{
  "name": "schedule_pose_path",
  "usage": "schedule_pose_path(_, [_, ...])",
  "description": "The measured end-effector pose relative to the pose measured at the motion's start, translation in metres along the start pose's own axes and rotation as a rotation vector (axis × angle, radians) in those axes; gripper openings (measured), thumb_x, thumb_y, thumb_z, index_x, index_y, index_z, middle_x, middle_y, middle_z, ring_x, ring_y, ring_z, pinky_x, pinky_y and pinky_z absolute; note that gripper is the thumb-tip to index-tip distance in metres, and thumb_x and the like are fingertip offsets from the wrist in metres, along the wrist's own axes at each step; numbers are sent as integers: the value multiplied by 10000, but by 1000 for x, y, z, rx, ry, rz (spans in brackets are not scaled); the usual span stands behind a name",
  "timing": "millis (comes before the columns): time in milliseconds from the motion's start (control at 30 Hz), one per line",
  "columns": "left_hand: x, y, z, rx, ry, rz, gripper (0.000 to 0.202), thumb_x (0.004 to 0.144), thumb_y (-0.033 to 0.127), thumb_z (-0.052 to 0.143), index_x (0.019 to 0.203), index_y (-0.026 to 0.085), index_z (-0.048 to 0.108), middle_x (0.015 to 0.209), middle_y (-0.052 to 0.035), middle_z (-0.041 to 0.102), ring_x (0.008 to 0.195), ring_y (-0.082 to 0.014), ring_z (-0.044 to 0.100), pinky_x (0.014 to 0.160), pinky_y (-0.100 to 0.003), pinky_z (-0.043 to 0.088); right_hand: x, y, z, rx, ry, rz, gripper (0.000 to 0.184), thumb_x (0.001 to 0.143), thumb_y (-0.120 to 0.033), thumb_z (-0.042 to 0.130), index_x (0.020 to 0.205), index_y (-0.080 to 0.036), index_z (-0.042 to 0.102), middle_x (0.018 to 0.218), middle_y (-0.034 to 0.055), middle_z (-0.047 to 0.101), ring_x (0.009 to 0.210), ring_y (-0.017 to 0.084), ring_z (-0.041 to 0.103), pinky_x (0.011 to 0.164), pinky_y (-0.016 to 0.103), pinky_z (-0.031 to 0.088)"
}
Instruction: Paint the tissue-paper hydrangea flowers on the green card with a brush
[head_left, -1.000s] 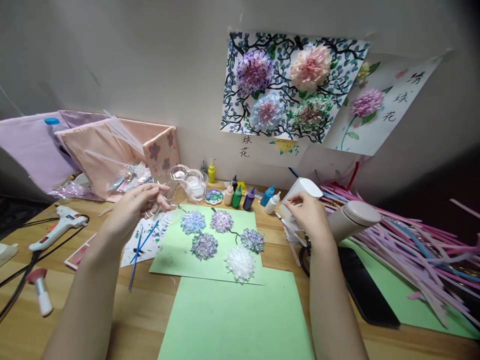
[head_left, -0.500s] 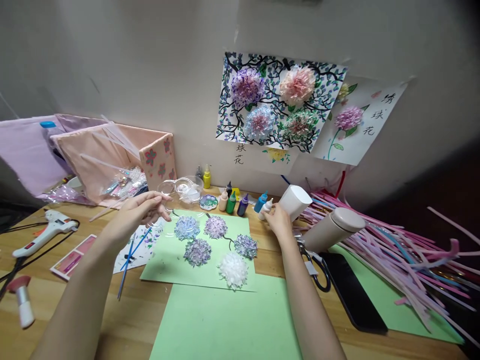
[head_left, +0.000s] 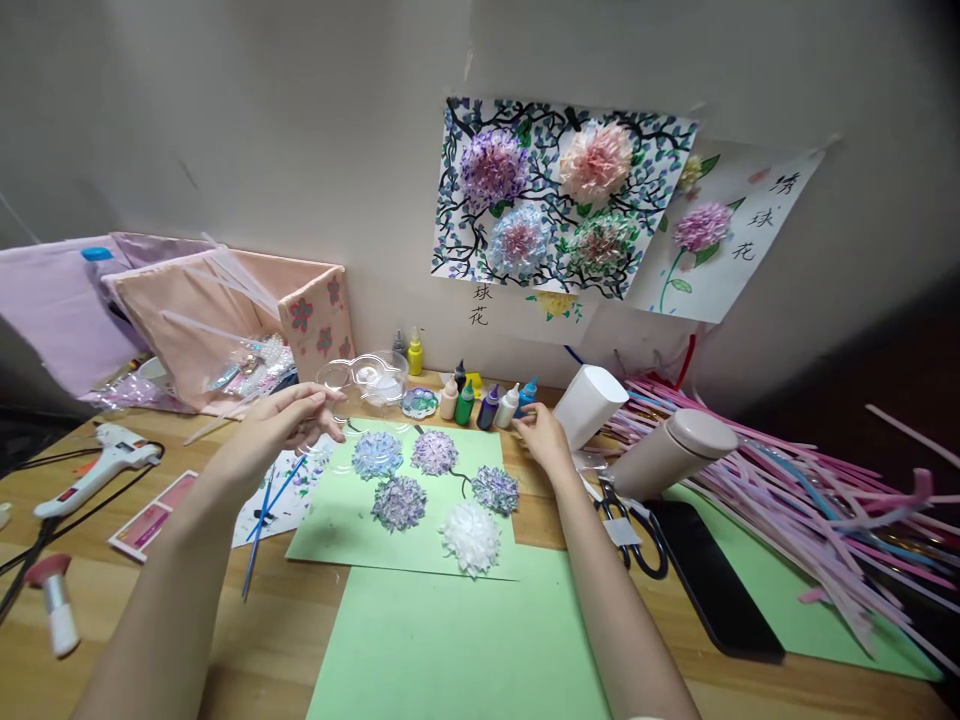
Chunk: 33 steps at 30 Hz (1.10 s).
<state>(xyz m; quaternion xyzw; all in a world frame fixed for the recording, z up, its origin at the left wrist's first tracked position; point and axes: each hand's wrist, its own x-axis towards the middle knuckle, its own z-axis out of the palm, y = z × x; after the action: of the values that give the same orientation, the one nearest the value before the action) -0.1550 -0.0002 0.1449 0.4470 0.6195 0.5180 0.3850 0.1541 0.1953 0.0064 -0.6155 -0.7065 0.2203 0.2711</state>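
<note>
My left hand (head_left: 300, 415) pinches a clear plastic palette (head_left: 375, 462), whose see-through lobes overlap the blue paper flower (head_left: 377, 455). My right hand (head_left: 543, 436) has its fingers curled at the lower part of a blue paint bottle (head_left: 527, 393). Just left of those fingertips stands a white paint bottle (head_left: 508, 405), beside a purple one (head_left: 488, 408) and a green one (head_left: 465, 404). Several fluffy paper flowers lie on a light green sheet (head_left: 330, 530), among them a white flower (head_left: 471, 538).
Right of my right arm are a white container (head_left: 591, 405), a beige bottle (head_left: 679, 450), scissors (head_left: 637, 535) and a black phone (head_left: 716, 580). A glue gun (head_left: 97, 470), paintbrushes (head_left: 261, 530) and a makeup brush (head_left: 58, 605) lie left. Another clear palette (head_left: 367, 378) stands behind.
The white paint bottle has moved left, up beside the purple one. My right hand has let go of it and shifted to the blue bottle. My left hand stays nearly still.
</note>
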Motion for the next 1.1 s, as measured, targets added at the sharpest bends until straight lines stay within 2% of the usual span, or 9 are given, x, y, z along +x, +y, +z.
schedule_pose_path(100, [1,-1,9,-10,-55,-31,306,788,410,593,951,152,584,607,-55,690,421,-73,335,418,-193,182,3,7,-5,17,76,49,234,806,-236,537,1018,-138,550,880,99,695,799,218,658,736,314,457])
schedule_pose_path(233, [1,-5,35,-13,-183,-91,343,788,444,584,962,148,573,644,-58,693,413,-76,365,422,-206,198,9,7,-2,44,148,24,396,779,-230,562,1153,-121,489,1142,171,621,942,240,636,873,360,443])
schedule_pose_path(333, [-3,-12,67,-20,-303,-166,325,801,435,560,981,165,551,692,-49,705,441,-87,417,443,-205,244,16,2,7,76,152,-8,352,777,-215,558,1116,-135,511,1217,186,581,1105,258,571,937,362,419])
schedule_pose_path(467, [-18,-28,121,-53,-415,-249,306,823,415,523,1014,178,500,731,-38,711,473,-98,478,475,-216,301,18,-6,6,152,118,-4,241,790,-231,549,1021,-165,525,1055,134,675,952,229,642,845,347,476])
schedule_pose_path(567, [-36,-46,162,-97,-442,-292,287,845,385,524,1022,170,454,748,-40,706,480,-94,514,494,-225,326,2,-11,-19,200,124,-50,250,785,-273,584,1007,-180,517,1032,112,689,958,214,647,854,326,481])
schedule_pose_path(733, [-55,-73,219,-246,-472,-379,310,829,341,621,1000,173,424,751,-29,690,443,-83,544,496,-224,361,-54,-10,-93,230,191,-147,311,788,-339,595,1054,-199,516,1026,97,684,950,231,650,874,371,486])
schedule_pose_path(833, [-57,-81,250,-279,-452,-400,257,866,305,590,991,177,404,743,-16,656,450,-86,561,501,-228,411,-83,-3,-131,345,117,-140,366,782,-390,604,1089,-211,516,1071,81,674,942,220,658,853,369,512])
schedule_pose_path(967, [-54,-83,284,-319,-373,-387,232,907,213,537,1072,172,379,816,-18,604,529,-79,594,577,-232,486,-101,4,-155,324,-8,-148,327,794,-420,585,1044,-211,564,1031,61,679,918,216,650,816,350,524])
schedule_pose_path(1100, [-53,-85,300,-340,-378,-396,384,882,211,586,1193,141,371,803,-23,581,633,-120,644,697,-285,539,-107,13,-163,184,-49,-123,317,799,-409,579,1042,-207,593,979,58,695,872,221,649,773,344,516])
